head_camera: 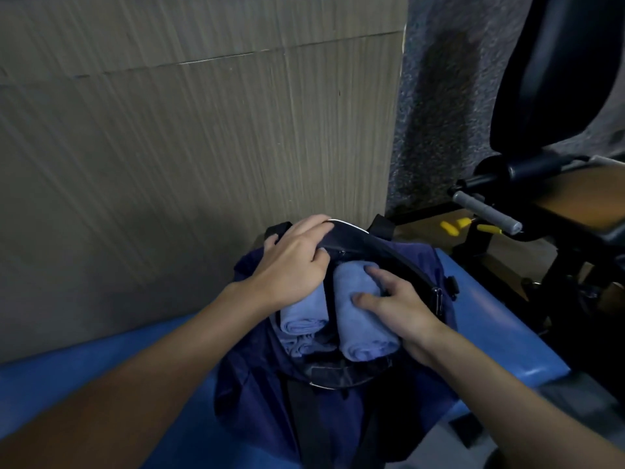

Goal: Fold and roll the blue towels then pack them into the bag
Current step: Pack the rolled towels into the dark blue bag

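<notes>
A: Bag status?
B: The navy bag (257, 384) sits lower centre of frame on the blue bench (500, 326), mouth open. Far rim gripped by the left hand (294, 265), fingers curled over it.
A: Towels?
B: Two rolled, side by side inside: left roll (304, 314), right roll (358, 323). The right hand (406, 313) lies on the right roll, fingers spread, pressing. Black gym machine (548, 96) at right edge.

The blue padded desk (500, 319) runs along the wall. The open dark blue bag (257, 394) sits directly on it, near its right end.
</notes>
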